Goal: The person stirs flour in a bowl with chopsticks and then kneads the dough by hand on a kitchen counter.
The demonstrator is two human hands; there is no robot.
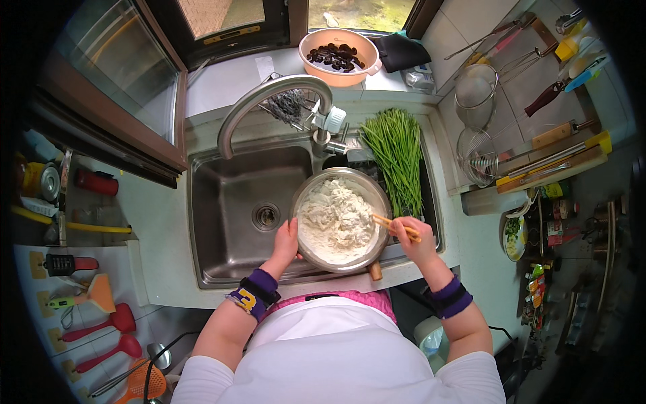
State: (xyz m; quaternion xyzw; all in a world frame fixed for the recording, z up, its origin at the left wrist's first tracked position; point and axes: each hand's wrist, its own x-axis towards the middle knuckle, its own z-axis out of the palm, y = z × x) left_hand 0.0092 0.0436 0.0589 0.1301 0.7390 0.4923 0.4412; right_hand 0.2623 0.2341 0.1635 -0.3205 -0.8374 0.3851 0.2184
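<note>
A round metal bowl stands over the right part of the sink, full of clumpy, floury dough. On the bowl's left side, my left hand grips the rim, thumb up and fingers under its edge. My right hand holds a pair of wooden chopsticks, whose tips reach into the dough at the bowl's right side. A wooden handle end pokes out from beneath the bowl near the counter's front edge. What it belongs to is hidden.
Left of the bowl lies the steel sink basin, under a curved faucet. Long green chives lie behind my right hand. A peach basin with dark pieces in water sits on the sill. Strainers hang at right.
</note>
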